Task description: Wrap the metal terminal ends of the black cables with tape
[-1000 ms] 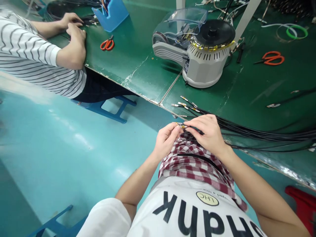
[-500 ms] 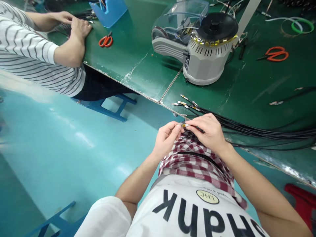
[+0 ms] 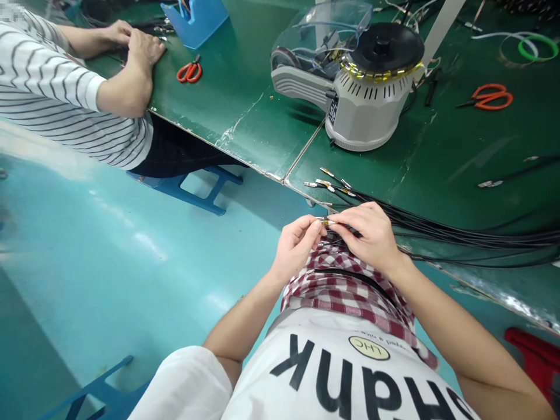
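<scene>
Just off the table's front edge, my left hand (image 3: pixel 298 240) and my right hand (image 3: pixel 371 234) meet over my lap, both closed in a pinch on one cable end (image 3: pixel 325 221). A bit of yellow tape shows on that end between the fingertips. The left fingers grip its tip, while the right thumb and fingers hold it a little further along. A bundle of black cables (image 3: pixel 455 228) runs off to the right along the table. Several of its ends, with metal connectors (image 3: pixel 324 183) and yellow tape, lie just beyond my hands.
A grey tape dispenser machine (image 3: pixel 363 111) stands beyond the cables. Orange-handled scissors (image 3: pixel 493 98) lie to its right, another pair (image 3: pixel 189 71) to its left by a blue tape holder (image 3: pixel 192 23). A co-worker's arm (image 3: pixel 126 93) rests on the green table (image 3: pixel 245 76) at upper left.
Both my hands stay in the same place with the cable end between them. The whole view has shifted very slightly.
</scene>
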{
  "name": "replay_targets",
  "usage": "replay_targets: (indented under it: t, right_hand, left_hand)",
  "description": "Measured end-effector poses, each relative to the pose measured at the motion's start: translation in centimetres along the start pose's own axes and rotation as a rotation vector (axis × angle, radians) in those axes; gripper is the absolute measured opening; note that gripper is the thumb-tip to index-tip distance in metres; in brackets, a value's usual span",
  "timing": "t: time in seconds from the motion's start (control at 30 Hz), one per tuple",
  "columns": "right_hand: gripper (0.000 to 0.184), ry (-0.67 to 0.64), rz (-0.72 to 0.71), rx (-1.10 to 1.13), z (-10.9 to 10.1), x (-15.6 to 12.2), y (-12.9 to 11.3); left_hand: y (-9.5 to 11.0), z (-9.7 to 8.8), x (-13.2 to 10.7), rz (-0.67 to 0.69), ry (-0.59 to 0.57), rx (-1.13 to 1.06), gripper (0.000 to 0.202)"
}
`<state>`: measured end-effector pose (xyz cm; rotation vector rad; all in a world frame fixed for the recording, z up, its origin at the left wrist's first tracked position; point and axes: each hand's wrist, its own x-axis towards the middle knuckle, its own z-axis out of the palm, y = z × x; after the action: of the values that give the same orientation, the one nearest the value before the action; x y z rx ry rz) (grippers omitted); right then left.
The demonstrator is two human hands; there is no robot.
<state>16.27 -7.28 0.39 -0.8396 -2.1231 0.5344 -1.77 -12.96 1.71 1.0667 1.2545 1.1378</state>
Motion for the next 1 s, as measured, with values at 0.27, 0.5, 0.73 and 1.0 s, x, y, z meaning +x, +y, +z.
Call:
replay_targets:
  t: [0.27, 0.5, 0.73, 1.0]
  right_hand:
    - [0.011, -0.085, 0.040, 0.072, 0.02, 0.21, -0.18]
    - [0.011, -0.082, 0.034, 0.027, 0.17, 0.12, -0.57]
    - [0.010, -0.100, 0.024, 0.011, -0.02, 0.52, -0.76]
    - [0.011, -0.230, -0.015, -0.026, -0.11, 1.01, -0.44]
  left_hand:
    - [-0.05, 0.12, -0.10, -0.022, 0.001, -0.048, 0.036]
    - [0.17, 0.01, -0.02, -0.037, -0.009, -0.052, 0.035]
    - [0.11, -0.30, 0.21, -0.060, -0.037, -0.057, 0.038]
    - [-0.10, -0.61, 0.16, -0.085, -0.049, -0.025, 0.040]
